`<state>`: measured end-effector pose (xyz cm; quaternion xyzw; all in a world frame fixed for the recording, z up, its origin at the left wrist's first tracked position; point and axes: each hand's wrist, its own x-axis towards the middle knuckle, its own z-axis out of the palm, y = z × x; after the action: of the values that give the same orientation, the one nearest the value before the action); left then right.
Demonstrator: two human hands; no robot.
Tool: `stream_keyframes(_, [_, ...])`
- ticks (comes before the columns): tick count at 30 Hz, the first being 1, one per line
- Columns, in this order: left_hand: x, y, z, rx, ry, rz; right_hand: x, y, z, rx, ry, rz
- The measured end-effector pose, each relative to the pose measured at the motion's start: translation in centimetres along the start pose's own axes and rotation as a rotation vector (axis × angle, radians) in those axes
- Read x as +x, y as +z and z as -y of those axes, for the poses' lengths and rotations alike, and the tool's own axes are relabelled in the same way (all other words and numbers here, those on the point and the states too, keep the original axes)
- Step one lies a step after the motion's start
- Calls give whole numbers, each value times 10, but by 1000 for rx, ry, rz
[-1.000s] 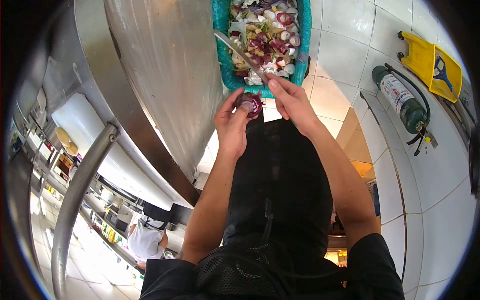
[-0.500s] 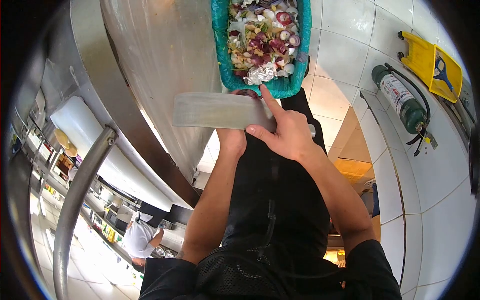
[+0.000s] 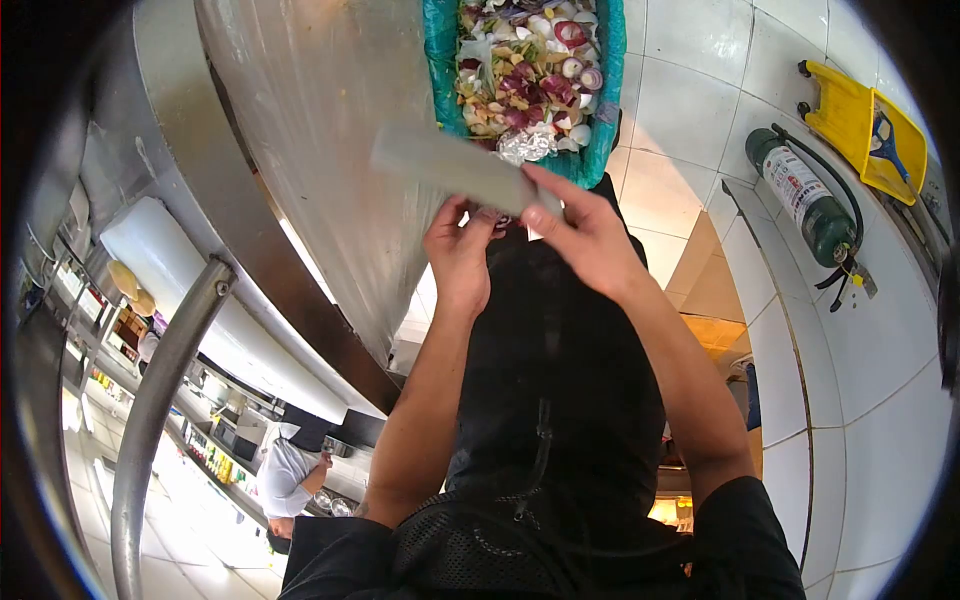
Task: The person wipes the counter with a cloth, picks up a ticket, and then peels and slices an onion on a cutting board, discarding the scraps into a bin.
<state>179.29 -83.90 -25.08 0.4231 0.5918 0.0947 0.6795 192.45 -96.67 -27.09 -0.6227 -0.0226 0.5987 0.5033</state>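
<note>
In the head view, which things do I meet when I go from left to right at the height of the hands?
Metal rail → steel counter → left hand → right hand → fire extinguisher → yellow plastic item.

a commercial kitchen. a long stainless steel worktop (image 3: 330, 150) runs beside a white tiled floor (image 3: 690, 110), with a white cutting board (image 3: 160, 260) lying on it and a steel rail (image 3: 160, 400) along its edge. a bin lined with a teal bag (image 3: 440, 40) is heaped with onion skins and vegetable trimmings (image 3: 520, 80); a broad cleaver (image 3: 450, 165) is held by a red onion (image 3: 500, 217) just beside it. a green fire extinguisher (image 3: 800, 195) sits at the foot of the tiled wall, and further along another person in a white top (image 3: 285, 475) works near stocked shelves (image 3: 100, 350).
</note>
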Motion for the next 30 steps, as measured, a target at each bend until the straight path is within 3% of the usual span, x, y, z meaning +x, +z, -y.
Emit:
stream_keyframes(1, [0,0,-1,7,-28,4,4,-4,0,-1,1,-1])
stream_keyframes(3, [1,2,-2,34,-33,-17,10,-12,6,291,188,-22])
stream_keyframes(5, [4,1,-1,63,-37,-37,10,-10,3,291,125,-6])
stream_keyframes(8, [4,-4,8,72,-62,-24,-14,-8,38,-414,142,120])
stream_keyframes(9, [3,-2,9,32,-14,-31,-19,-3,34,-415,145,119])
stream_keyframes(11, [2,1,7,-6,39,-40,-23,9,20,-493,-112,31])
stream_keyframes(12, [1,1,6,-2,16,-43,-21,12,22,-496,-133,7])
stream_keyframes(15, [2,2,3,-15,-12,-48,-19,8,35,-550,-28,85])
stream_keyframes(19, [1,5,2,7,52,-40,-19,7,35,-543,-63,62])
stream_keyframes(22, [-2,7,-5,184,133,-62,-14,12,14,-508,-123,54])
stream_keyframes(24, [-1,-1,4,148,91,-68,-4,16,-7,131,-73,108])
stream_keyframes(25, [-1,-1,3,108,50,-75,-1,8,0,131,-74,108])
stream_keyframes(27, [-3,-2,2,81,42,-65,7,-12,14,483,170,168])
stream_keyframes(29, [-4,-4,3,-38,6,-33,20,-16,15,491,151,105])
stream_keyframes(30, [-4,-4,3,-36,6,-30,25,-19,19,341,150,80])
